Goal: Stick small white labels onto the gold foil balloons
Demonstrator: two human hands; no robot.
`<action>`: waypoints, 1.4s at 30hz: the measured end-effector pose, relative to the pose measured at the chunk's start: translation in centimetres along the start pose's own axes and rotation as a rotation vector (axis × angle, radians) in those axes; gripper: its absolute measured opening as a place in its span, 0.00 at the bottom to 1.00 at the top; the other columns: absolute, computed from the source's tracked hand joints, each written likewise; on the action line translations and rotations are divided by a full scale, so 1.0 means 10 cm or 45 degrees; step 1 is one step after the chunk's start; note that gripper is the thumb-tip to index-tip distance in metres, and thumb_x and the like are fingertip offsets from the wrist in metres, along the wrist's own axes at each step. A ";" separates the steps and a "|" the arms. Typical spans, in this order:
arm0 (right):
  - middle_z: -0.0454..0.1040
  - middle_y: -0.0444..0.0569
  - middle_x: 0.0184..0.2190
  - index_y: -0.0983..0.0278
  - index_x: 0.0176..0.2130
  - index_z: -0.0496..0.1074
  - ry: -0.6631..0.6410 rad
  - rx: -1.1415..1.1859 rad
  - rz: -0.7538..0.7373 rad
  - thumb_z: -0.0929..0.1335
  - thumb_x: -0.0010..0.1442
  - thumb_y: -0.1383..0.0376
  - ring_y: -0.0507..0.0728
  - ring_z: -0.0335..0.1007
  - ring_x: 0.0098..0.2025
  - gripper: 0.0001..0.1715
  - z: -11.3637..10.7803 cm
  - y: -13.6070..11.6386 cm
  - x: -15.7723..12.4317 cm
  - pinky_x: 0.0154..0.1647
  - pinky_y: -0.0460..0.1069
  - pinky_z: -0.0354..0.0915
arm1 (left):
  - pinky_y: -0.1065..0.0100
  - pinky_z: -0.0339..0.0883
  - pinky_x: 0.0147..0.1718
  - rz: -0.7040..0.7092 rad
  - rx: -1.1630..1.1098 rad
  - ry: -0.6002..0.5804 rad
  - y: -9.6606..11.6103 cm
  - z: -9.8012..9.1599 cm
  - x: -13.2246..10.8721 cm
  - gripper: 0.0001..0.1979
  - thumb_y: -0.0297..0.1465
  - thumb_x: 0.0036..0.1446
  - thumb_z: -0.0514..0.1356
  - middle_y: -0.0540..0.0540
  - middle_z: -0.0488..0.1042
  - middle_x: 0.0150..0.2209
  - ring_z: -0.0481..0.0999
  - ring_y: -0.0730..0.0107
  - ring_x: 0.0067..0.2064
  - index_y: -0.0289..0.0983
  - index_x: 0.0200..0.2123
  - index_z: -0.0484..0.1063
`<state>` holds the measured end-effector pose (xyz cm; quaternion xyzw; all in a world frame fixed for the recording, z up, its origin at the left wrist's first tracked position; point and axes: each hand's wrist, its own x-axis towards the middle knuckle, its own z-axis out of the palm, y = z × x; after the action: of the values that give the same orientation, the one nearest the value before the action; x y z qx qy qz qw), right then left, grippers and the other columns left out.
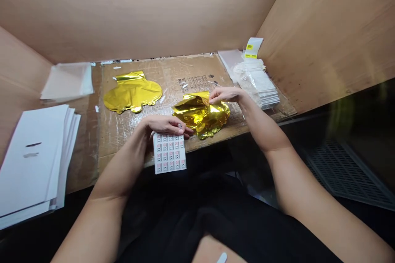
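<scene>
Pinched in my left hand is a sheet of small stickers, printed in rows with red and black marks, hanging past the table's front edge. My right hand grips the upper layer of a shiny gold foil balloon, flat and uninflated, and lifts it so that a fold gapes. The fingers of my left hand lie close to the balloon's near left side; whether they touch it I cannot tell. A second gold foil piece lies flat on the cardboard to the left.
White paper sheets are stacked at the left, with clear plastic bags behind them. A pile of white cards and a label strip with yellow marks sit at the right. Wooden panels enclose the cardboard-covered table.
</scene>
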<state>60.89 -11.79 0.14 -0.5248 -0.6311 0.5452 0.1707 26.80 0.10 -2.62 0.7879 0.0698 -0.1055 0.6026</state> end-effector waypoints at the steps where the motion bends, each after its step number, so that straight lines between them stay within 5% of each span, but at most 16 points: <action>1: 0.64 0.40 0.23 0.65 0.30 0.71 0.034 0.034 -0.007 0.73 0.66 0.42 0.48 0.52 0.26 0.31 -0.04 0.02 0.01 0.28 0.46 0.48 | 0.54 0.79 0.50 -0.026 -0.097 -0.076 0.00 0.00 0.03 0.20 0.50 0.54 0.75 0.34 0.84 0.56 0.85 0.49 0.53 0.37 0.33 0.83; 3: 0.64 0.40 0.24 0.64 0.30 0.69 0.157 0.088 -0.024 0.74 0.65 0.41 0.49 0.53 0.27 0.31 -0.09 0.04 0.02 0.29 0.46 0.50 | 0.53 0.76 0.56 -0.068 -0.291 -0.245 -0.01 -0.04 0.05 0.20 0.49 0.57 0.73 0.34 0.79 0.63 0.81 0.50 0.59 0.38 0.38 0.84; 5: 0.63 0.40 0.25 0.64 0.29 0.68 0.202 0.081 -0.021 0.74 0.64 0.41 0.49 0.53 0.28 0.32 -0.10 0.03 0.01 0.30 0.47 0.50 | 0.57 0.76 0.55 -0.039 -0.311 -0.211 -0.01 -0.09 0.02 0.20 0.50 0.59 0.72 0.34 0.80 0.62 0.82 0.53 0.58 0.37 0.37 0.82; 10: 0.61 0.40 0.25 0.65 0.30 0.68 0.209 -0.135 0.000 0.71 0.69 0.44 0.49 0.51 0.28 0.29 0.00 -0.04 0.06 0.30 0.47 0.48 | 0.67 0.73 0.36 0.210 -0.335 0.197 0.01 -0.05 0.00 0.25 0.53 0.64 0.65 0.31 0.81 0.57 0.80 0.65 0.37 0.35 0.35 0.76; 14: 0.64 0.42 0.26 0.65 0.31 0.70 0.258 -0.274 0.106 0.70 0.71 0.51 0.49 0.54 0.28 0.23 -0.08 -0.03 0.08 0.30 0.47 0.53 | 0.67 0.71 0.34 0.066 -0.079 0.291 -0.03 0.13 0.21 0.24 0.53 0.64 0.64 0.34 0.83 0.53 0.77 0.66 0.35 0.35 0.34 0.75; 16: 0.67 0.46 0.27 0.65 0.31 0.71 0.734 -0.405 0.313 0.68 0.72 0.55 0.52 0.59 0.30 0.20 -0.24 -0.01 0.05 0.34 0.50 0.59 | 0.67 0.71 0.36 0.032 0.022 0.266 -0.05 0.19 0.29 0.23 0.52 0.63 0.65 0.37 0.83 0.48 0.79 0.63 0.39 0.36 0.32 0.76; 19: 0.74 0.63 0.41 0.71 0.42 0.74 1.713 -0.681 0.507 0.64 0.73 0.58 0.63 0.70 0.45 0.18 -0.38 -0.05 -0.04 0.48 0.59 0.66 | 0.70 0.67 0.29 0.021 -0.018 0.319 -0.06 0.20 0.31 0.23 0.52 0.64 0.64 0.43 0.80 0.35 0.76 0.66 0.33 0.37 0.33 0.74; 21: 0.72 0.70 0.51 0.74 0.51 0.74 1.974 -0.816 0.370 0.61 0.75 0.60 0.69 0.69 0.54 0.21 -0.26 -0.16 -0.09 0.56 0.65 0.65 | 0.71 0.62 0.25 0.024 -0.081 0.422 -0.05 0.19 0.30 0.23 0.52 0.63 0.64 0.48 0.74 0.28 0.70 0.70 0.27 0.37 0.32 0.72; 23: 0.73 0.68 0.50 0.72 0.53 0.75 1.826 -0.819 0.174 0.60 0.76 0.60 0.69 0.70 0.54 0.22 0.06 -0.31 -0.13 0.56 0.66 0.65 | 0.72 0.61 0.23 0.056 -0.146 0.551 -0.04 0.17 0.30 0.23 0.51 0.62 0.65 0.50 0.71 0.26 0.69 0.72 0.26 0.37 0.31 0.71; 26: 0.79 0.57 0.40 0.67 0.47 0.79 1.233 -0.573 0.008 0.63 0.76 0.56 0.62 0.72 0.42 0.21 0.69 -0.49 -0.14 0.47 0.58 0.68 | 0.71 0.63 0.23 0.109 -0.234 0.748 -0.04 0.16 0.34 0.22 0.51 0.59 0.66 0.49 0.72 0.26 0.69 0.71 0.25 0.37 0.31 0.71; 28: 0.82 0.53 0.39 0.65 0.46 0.81 1.006 -0.430 -0.064 0.66 0.74 0.56 0.59 0.74 0.39 0.18 1.03 -0.51 -0.09 0.45 0.54 0.67 | 0.71 0.63 0.22 0.131 -0.275 0.834 -0.03 0.17 0.36 0.22 0.50 0.58 0.67 0.50 0.71 0.25 0.68 0.72 0.24 0.37 0.30 0.72; 33: 0.84 0.52 0.40 0.64 0.43 0.82 1.069 -0.410 -0.186 0.67 0.71 0.62 0.58 0.76 0.40 0.13 1.33 -0.37 0.09 0.45 0.52 0.67 | 0.72 0.59 0.21 0.173 -0.306 0.929 0.00 0.23 0.38 0.21 0.49 0.57 0.67 0.51 0.69 0.23 0.64 0.75 0.23 0.35 0.29 0.73; 42: 0.79 0.56 0.43 0.61 0.41 0.79 1.163 -1.080 -0.092 0.63 0.75 0.63 0.63 0.71 0.46 0.16 1.55 -0.33 0.15 0.51 0.58 0.62 | 0.71 0.58 0.22 0.161 -0.310 0.945 -0.09 0.28 0.43 0.22 0.49 0.61 0.65 0.50 0.69 0.23 0.65 0.74 0.24 0.37 0.27 0.70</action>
<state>46.56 -17.95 -2.87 -0.7053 -0.6732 -0.0384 0.2186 30.56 -2.43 -5.23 0.6980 0.2461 0.2329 0.6309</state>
